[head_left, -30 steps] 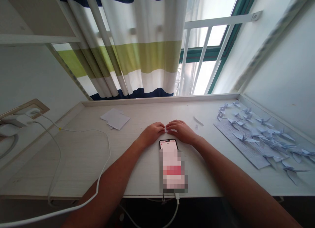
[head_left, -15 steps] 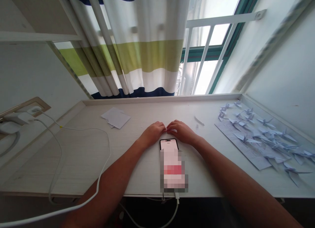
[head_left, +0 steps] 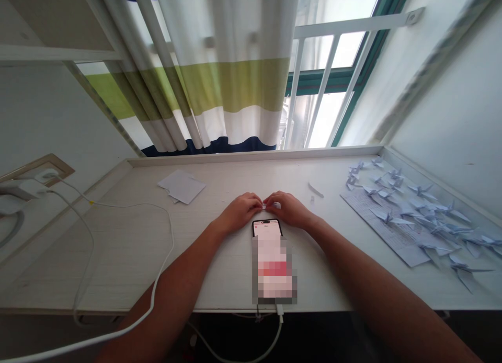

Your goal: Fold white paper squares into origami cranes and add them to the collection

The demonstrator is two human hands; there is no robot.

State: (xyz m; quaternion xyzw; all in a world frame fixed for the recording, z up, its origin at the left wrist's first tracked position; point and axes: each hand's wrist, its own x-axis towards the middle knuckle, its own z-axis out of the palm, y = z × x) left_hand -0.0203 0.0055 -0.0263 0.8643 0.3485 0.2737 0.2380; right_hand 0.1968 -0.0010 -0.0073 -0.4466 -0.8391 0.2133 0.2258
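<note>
My left hand [head_left: 243,210] and my right hand [head_left: 286,207] meet near the middle of the white desk, fingertips almost touching. Pinched between them is a small piece of paper [head_left: 264,206], whitish and mostly covered by the fingers; its folds cannot be made out. Both hands are closed, with the wrists low over the desk top. Just in front of them lies a phone [head_left: 267,228], screen lit, part of it blurred out. To the left rests a small stack of white paper sheets [head_left: 184,186]. A curved paper strip [head_left: 316,190] and a tiny scrap [head_left: 312,200] lie right of my right hand.
Several folded paper cranes [head_left: 435,226] crowd the desk's right side, some on a written sheet [head_left: 376,222]. A white cable [head_left: 171,232] loops over the left side from wall plugs [head_left: 27,188]. Behind the desk's raised back edge hang a striped curtain [head_left: 231,86] and window bars [head_left: 323,91].
The view has shifted slightly. My fingers have moved a little around the paper, and more of it now shows between the fingertips. The things on the desk stay put.
</note>
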